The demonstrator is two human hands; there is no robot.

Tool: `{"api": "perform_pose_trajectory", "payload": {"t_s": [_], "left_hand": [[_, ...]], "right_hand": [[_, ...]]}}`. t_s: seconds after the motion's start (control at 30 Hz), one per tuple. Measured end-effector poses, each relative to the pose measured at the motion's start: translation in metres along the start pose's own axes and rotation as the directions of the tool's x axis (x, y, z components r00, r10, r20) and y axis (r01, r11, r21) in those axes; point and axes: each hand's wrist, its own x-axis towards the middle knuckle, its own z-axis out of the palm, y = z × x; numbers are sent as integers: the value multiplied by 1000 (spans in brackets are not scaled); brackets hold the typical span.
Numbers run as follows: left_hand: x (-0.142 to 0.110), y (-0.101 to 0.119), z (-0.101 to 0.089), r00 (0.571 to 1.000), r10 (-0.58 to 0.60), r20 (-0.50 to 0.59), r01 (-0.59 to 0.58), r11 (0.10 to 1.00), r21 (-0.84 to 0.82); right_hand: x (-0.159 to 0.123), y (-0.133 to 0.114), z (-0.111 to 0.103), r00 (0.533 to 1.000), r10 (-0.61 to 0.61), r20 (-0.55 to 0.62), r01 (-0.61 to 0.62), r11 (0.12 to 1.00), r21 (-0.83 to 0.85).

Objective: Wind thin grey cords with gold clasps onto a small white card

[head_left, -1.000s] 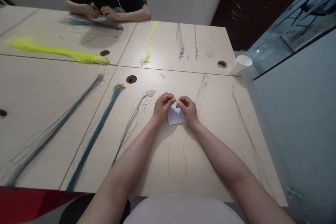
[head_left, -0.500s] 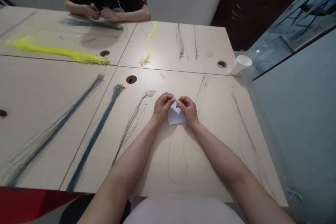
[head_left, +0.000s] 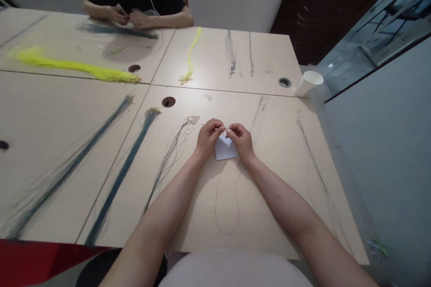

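Across the table [head_left: 276, 152], the co-worker's hands [head_left: 139, 20] have moved closer together; the person's own hands hold position. The ruler [head_left: 261, 110] carries printed graduations and a small dark mark, too small to read. The table is pale, wood-grained and seamed; teal bundles [head_left: 123, 170] and a yellow bundle [head_left: 77, 66] lie on it. A white cup [head_left: 309, 83] stands near the right edge, and a dark door [head_left: 299, 9] lies beyond. The left hand [head_left: 209, 136] and right hand [head_left: 243, 140] meet above a white card [head_left: 225, 149], thumbs pressed to forefingers; what is pinched cannot be told. The cord [head_left: 227, 234] loops below the card.
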Motion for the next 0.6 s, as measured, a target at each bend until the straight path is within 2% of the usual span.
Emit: {"api": "perform_pose_trajectory", "payload": {"t_s": [0.6], "left_hand": [[-1,1,0,1000,0,1,0,999,33]], "right_hand": [[2,3,-1,1000,-16,-12,16,999,48]]}}
